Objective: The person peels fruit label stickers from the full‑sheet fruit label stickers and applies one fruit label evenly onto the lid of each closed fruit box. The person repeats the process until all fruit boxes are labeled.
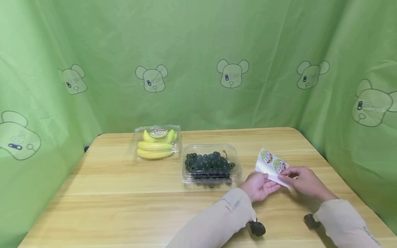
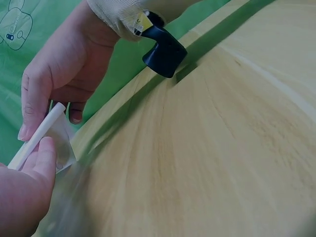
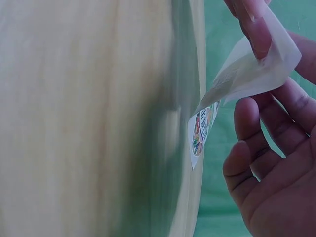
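A small white sheet of round fruit stickers [image 1: 269, 168] is held up over the table's right side. My left hand [image 1: 258, 187] grips its near edge from below, thumb on top. From the right, my right hand [image 1: 305, 181] pinches the sheet between thumb and fingers. A fold or roll in the sticker sheet [image 2: 37, 137] shows in the left wrist view. In the right wrist view the sheet's pale back [image 3: 256, 74] bends between the hands, and one printed sticker [image 3: 199, 132] hangs at its lower end. Left of my hands sits a clear box of dark grapes [image 1: 211, 165].
Further left and back, a clear box of bananas [image 1: 156, 146] bears a round label [image 1: 159, 133] on its lid. Both boxes stand on the wooden table [image 1: 124, 206]. Green curtains [image 1: 192, 34] with bear-head prints close in the back and sides.
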`<state>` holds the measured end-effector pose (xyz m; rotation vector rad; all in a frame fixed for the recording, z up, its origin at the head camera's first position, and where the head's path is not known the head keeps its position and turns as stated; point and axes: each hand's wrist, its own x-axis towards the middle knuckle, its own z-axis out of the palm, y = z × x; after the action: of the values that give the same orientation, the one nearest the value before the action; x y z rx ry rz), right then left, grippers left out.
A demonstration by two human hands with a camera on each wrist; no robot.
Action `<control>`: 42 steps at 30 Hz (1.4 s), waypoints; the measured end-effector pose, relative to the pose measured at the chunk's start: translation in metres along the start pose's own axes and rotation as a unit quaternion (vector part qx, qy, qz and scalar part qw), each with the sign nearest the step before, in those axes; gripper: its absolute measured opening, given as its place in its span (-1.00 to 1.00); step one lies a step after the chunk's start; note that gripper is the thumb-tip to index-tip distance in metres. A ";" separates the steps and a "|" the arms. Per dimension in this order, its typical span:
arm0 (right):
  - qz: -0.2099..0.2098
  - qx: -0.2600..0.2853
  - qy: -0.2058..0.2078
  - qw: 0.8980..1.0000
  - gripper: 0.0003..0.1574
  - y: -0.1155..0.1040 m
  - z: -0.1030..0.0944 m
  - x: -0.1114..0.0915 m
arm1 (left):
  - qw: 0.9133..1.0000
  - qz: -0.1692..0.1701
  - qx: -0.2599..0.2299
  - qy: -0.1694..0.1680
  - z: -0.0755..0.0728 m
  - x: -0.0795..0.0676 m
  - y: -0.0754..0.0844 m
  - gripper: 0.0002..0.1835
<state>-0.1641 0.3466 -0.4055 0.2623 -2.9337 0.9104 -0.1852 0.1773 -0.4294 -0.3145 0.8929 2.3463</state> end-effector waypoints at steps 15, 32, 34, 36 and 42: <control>0.014 0.013 0.005 1.000 -0.63 0.001 0.001 0.000 | 1.000 0.003 0.009 -0.008 0.000 -0.001 -0.003 -0.63; 0.001 0.021 0.014 1.000 -0.73 0.002 0.002 0.001 | 1.000 0.005 0.012 -0.005 0.001 -0.001 -0.001 -0.65; -0.004 0.023 0.017 1.000 -0.76 0.002 0.002 0.001 | 1.000 0.005 0.014 -0.003 0.001 -0.002 -0.001 -0.65; -0.006 0.022 0.017 1.000 -0.78 0.001 0.002 0.001 | 1.000 0.004 0.014 -0.002 0.002 -0.003 -0.001 -0.65; -0.004 0.019 0.018 1.000 -0.78 0.000 0.003 0.001 | 1.000 0.007 0.014 0.001 0.002 -0.004 0.000 -0.65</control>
<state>-0.1654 0.3449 -0.4076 0.2575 -2.8828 0.9612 -0.1822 0.1773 -0.4265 -0.2988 0.9320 2.3448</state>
